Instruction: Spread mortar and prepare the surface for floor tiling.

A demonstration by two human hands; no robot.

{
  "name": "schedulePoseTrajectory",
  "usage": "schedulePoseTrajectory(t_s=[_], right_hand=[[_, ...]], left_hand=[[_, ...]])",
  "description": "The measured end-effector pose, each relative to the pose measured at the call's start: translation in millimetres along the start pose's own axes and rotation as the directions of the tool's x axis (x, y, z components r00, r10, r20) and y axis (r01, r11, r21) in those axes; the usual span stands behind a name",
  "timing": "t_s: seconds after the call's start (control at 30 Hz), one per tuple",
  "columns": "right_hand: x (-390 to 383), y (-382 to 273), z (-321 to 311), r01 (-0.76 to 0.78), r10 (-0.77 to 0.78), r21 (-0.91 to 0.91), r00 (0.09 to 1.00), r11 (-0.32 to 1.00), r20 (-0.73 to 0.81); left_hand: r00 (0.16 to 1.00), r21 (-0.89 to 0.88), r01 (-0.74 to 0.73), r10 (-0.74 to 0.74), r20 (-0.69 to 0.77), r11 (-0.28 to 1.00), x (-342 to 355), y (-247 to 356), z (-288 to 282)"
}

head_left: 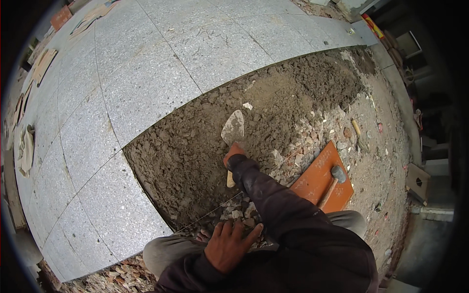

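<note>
Beside wide, grey, speckled square slabs (141, 90) lies the rough, brown, damp-looking mortar bed (171, 151); I judge I'm levelling it. Over it sits my pale, leaf-shaped metal trowel (233, 124). My right hand (233, 154) is wrapped round its handle (230, 180); my left hand (227, 250) has fingers spread, holding nothing visible. Next probably calls for a flat, even stroke.

The right hand (233, 153) grips a trowel (233, 125), its blade pointing away from the person over rough grey-brown mortar (171, 151). The left hand (227, 248) is spread and holds nothing, near the left knee (163, 254). Speckled grey tiles (137, 83) border the mortar on the left and far side. At right, a mallet (337, 173) lies on an orange board (312, 180), amid stony rubble (381, 161).
</note>
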State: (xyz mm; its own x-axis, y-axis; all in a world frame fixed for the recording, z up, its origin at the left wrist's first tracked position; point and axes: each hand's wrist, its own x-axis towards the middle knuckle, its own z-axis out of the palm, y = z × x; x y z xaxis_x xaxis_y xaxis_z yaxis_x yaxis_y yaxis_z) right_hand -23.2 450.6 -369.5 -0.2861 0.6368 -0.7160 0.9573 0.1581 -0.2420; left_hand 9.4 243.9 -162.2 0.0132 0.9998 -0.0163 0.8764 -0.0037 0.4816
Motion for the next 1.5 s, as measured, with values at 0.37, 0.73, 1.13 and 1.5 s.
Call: schedulePoseTrajectory(t_s=[0.37,0.73,1.13,1.5], right_hand=[[13,4,-94,0.111,-0.210,0.300,0.924,0.947,0.321],[29,-30,-38,-0.139,-0.511,0.902,0.784,0.410,0.353],[16,-33,-98,0.192,-0.193,0.449,0.980,0.873,-0.045],[-21,-121,34,0.489,-0.319,-0.618,0.872,0.615,0.372]], left_hand=[[0.994,0.022,0.110,-0.109,-0.032,0.994,-5,12,0],[0.977,0.062,0.210,-0.207,-0.051,0.976,-6,-2,11],[0.992,0.024,0.126,-0.125,-0.030,0.992,-14,-1,7],[0.984,-0.015,0.116,-0.117,-0.134,0.993,-13,-4,0]])
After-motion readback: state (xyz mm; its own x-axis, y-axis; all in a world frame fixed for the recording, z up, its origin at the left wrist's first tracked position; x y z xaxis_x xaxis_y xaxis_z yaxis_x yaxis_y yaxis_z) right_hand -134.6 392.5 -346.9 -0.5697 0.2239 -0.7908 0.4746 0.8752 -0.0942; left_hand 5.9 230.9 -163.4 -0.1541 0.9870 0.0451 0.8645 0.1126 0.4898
